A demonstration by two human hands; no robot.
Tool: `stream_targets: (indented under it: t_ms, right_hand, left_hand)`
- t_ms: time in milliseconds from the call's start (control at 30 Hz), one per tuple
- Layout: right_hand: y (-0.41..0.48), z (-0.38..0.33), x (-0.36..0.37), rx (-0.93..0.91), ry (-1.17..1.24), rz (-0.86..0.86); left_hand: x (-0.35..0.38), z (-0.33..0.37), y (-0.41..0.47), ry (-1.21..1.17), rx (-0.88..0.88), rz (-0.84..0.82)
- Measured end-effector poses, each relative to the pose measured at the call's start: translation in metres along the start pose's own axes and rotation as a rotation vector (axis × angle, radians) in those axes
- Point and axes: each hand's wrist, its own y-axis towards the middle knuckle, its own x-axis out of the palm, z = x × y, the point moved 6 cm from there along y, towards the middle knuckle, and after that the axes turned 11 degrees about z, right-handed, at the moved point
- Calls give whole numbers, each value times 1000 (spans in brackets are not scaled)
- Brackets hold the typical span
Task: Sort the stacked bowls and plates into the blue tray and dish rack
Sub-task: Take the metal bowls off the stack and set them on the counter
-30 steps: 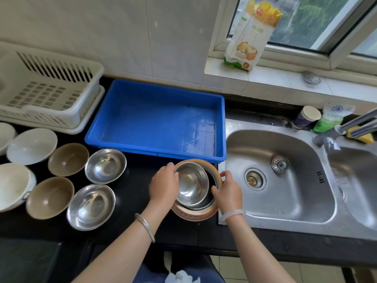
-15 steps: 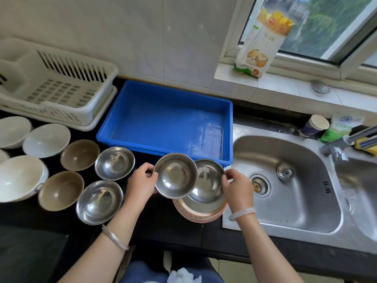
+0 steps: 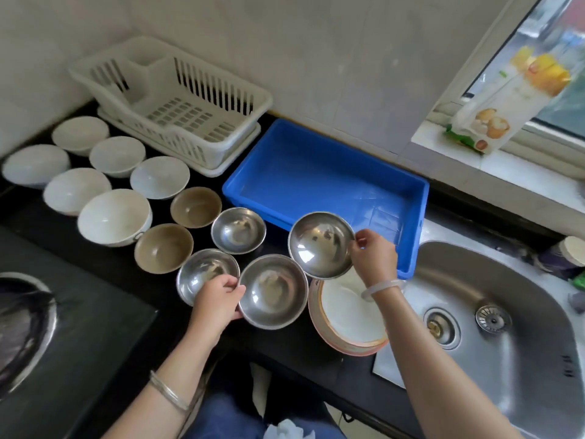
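While the right hand (image 3: 375, 256) pinches the right rim of a round stainless-steel bowl (image 3: 321, 245) between thumb and fingertips, that bowl hangs tilted at the centre of the frame. It overlaps the near edge of the blue rectangular plastic tray (image 3: 316, 182) and sits above the stack of white, orange-rimmed plates (image 3: 348, 315), which rests on the black countertop (image 3: 104, 270) at the sink's edge.

Lower and further left, the left hand (image 3: 218, 299) grips a second stainless-steel bowl (image 3: 273, 291) by its left rim, thumb on top and fingers curled under; whether this bowl rests on the countertop or is just clear of it cannot be told.

Just left of that hand lies a third steel bowl (image 3: 202, 270), partly covered by the knuckles, with a fourth steel bowl (image 3: 238, 230) above it. Further left stand a brown ceramic bowl (image 3: 195, 206) and a second brown bowl (image 3: 163, 248), then a cluster of white bowls (image 3: 114, 217) running to the left edge.

Nothing lies in the blue tray, and the white slotted plastic dish rack (image 3: 177, 99) at upper left holds no dishes. A stainless-steel sink (image 3: 519, 343) fills the lower right.
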Motion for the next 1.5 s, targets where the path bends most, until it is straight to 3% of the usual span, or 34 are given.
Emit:
stream_targets:
  t_ms: [233,600,933,1500]
  right_hand:
    - [-1,-30,57,-71,-108,-203]
    - [-10,-37,96,-152,-263,-335]
    - [-9,-37,99,-192,-422,-366]
    - [-9,-27,99,-144,-410,-293]
  left_hand:
    - [-17,-36,-2,72,-13,74]
    - [-16,-63,-5,204,-39,107]
    - [-11,-66,-2,218,-17,117]
    - [-9,-77,1,13,-123,155]
